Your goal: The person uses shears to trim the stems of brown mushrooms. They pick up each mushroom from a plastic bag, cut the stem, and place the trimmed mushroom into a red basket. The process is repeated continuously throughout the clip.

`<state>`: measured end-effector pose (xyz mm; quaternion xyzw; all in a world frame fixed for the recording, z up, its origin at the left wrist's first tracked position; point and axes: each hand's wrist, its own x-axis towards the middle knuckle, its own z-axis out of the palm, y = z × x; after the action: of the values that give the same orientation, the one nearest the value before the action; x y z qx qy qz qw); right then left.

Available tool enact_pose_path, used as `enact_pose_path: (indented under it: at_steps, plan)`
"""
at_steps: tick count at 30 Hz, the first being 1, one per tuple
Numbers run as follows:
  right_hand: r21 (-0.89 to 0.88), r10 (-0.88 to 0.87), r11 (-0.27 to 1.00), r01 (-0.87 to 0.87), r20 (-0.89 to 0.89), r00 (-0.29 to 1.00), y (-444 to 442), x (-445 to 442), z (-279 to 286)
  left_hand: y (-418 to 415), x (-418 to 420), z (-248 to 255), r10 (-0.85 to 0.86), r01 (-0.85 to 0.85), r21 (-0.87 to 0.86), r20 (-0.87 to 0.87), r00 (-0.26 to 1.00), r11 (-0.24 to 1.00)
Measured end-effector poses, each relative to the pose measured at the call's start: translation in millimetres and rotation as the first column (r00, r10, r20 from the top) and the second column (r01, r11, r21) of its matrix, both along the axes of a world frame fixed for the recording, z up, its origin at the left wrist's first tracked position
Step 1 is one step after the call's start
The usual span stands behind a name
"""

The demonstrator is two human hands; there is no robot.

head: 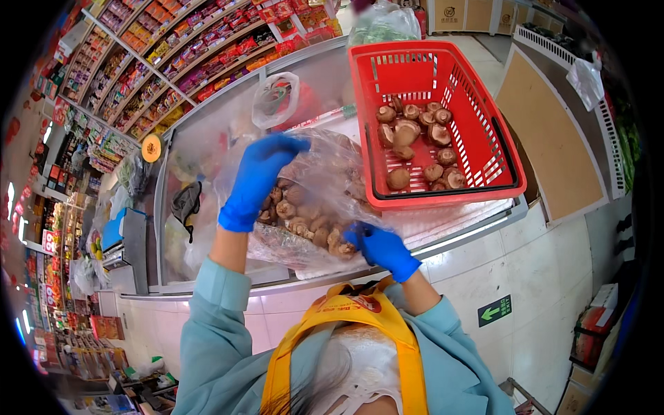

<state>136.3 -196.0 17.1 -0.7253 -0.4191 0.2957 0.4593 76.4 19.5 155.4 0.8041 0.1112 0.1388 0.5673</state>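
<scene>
A large clear plastic bag (pixel 327 161) full of brown mushrooms (pixel 311 218) lies on the glass-topped freezer before me, its mouth spread. My left hand (pixel 264 176), in a blue glove, is at the bag's upper left edge; whether its fingers pinch the film is unclear. Low on the bag's right side, my right hand (pixel 381 246), gloved alike, has bent fingers around something dark beside the mushrooms, too unclear to name. To the right stands a red plastic basket (pixel 441 199) with several loose mushrooms (pixel 407 132) on its slatted bottom.
A white bag with red contents (pixel 277 101) sits behind the mushroom bag. On the freezer's left lies a dark grey cloth item (pixel 187 202), near a scale-like device (pixel 129 249). A bag of greens (pixel 386 26) stands beyond the basket. Cardboard (pixel 550 140) and a white crate (pixel 612 150) are at right.
</scene>
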Motion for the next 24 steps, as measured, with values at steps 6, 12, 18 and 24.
enact_pose_path:
  at_steps: [6,12,18,24]
  plan:
    - [0.034,-0.063,0.998,0.058,0.182,0.981,0.0,4.6,-21.2,-24.7,-44.1,-141.7,0.154,0.209,0.737,-0.392,0.907,0.643]
    - [0.086,-0.047,0.995,0.044,0.025,0.999,6.7,-2.8,-23.2,-39.9,-38.8,-151.0,0.132,0.310,0.774,-0.448,0.884,0.553]
    - [0.112,-0.033,0.993,0.036,-0.029,0.999,12.1,-5.9,-47.3,-27.8,-45.4,-178.8,-0.023,0.235,0.559,-0.360,0.933,0.795]
    - [0.071,-0.050,0.996,0.049,0.013,0.999,14.3,-6.1,-33.2,16.1,-49.9,-233.1,-0.025,0.030,0.102,-0.047,0.999,0.994]
